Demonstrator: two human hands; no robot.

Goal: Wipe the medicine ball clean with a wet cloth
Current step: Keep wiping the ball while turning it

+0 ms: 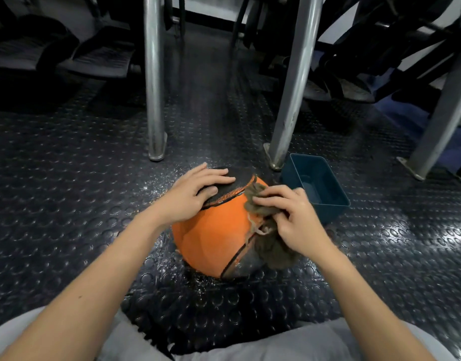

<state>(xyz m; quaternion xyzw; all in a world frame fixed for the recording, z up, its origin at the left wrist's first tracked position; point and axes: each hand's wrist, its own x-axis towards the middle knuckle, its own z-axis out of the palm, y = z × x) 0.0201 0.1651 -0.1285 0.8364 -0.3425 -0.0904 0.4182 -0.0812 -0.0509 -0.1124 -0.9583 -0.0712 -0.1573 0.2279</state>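
**Ball dead ahead, cloth on its right flank**

The studded black rubber floor [68, 204] fills the view, glittering with wet specks around the work spot. Steel legs [154, 87] of some gym frame stand on it beyond the ball.

The medicine ball [213, 230] sits on this floor straight in front of the person, between the knees and within easy reach of both arms. It is mostly orange with a black panel on top. Being round, it has no long axis, and the nearest guide is a dark seam curving down its right side. A blue tub [331, 212] stands just beyond and to the right of the ball. Whether they touch cannot be told.

The brown cloth [259, 201] lies bunched against the ball's upper right, along that seam, with more of it hanging lower down.

The left hand [190, 196] rests flat on the black top panel, fingers straight, steadying the ball and gripping nothing. The right hand [294, 217] has its fingers curled into the cloth and presses it to the ball.

The broad orange face towards the person lies left of the cloth. Judging by this, the next stroke goes leftwards across that face, or the left hand rolls the ball to bring that face round.
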